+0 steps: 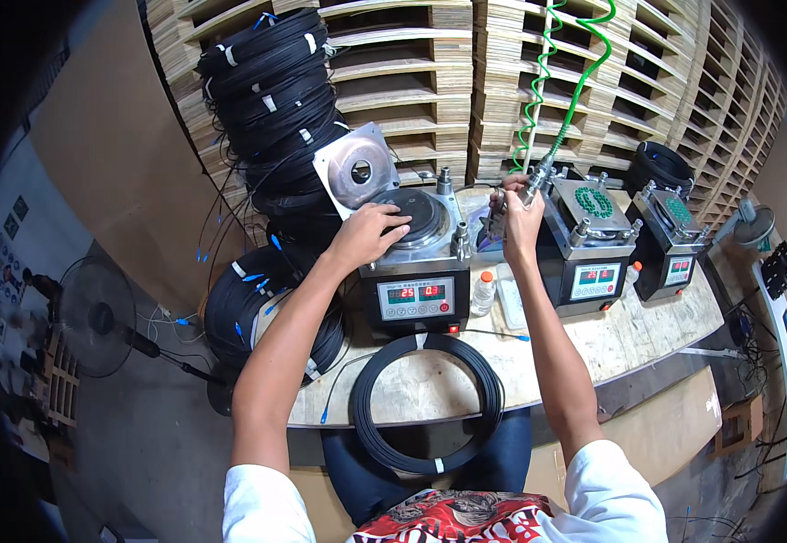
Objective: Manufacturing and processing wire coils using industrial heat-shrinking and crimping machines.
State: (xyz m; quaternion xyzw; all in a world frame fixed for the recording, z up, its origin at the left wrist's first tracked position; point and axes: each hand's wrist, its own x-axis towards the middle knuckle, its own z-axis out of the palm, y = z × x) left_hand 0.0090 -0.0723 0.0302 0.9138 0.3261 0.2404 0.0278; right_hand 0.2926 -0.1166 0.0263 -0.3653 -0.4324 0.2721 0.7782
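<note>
My left hand [371, 237] rests with fingers spread on the edge of a round black disc [418, 215] on top of the left polishing machine [461, 312]. Leaning beside that disc is a square metal plate [377, 147] with a round hole in its middle. My right hand [524, 226] is wrapped round a metal air gun [533, 188], right of the machine. A green coiled hose [581, 83] runs up from the gun. Part of the gun is hidden by my fingers. A coil of black cable [364, 398] lies at the table's front edge, partly over my lap.
Two more machines [552, 294] [654, 288] stand to the right, each topped with a plate of green pieces. Between machines are a small capped bottle [482, 297] and a clear tray [511, 312]. Stacked black cable coils [271, 136] rise at left, near a fan [99, 317].
</note>
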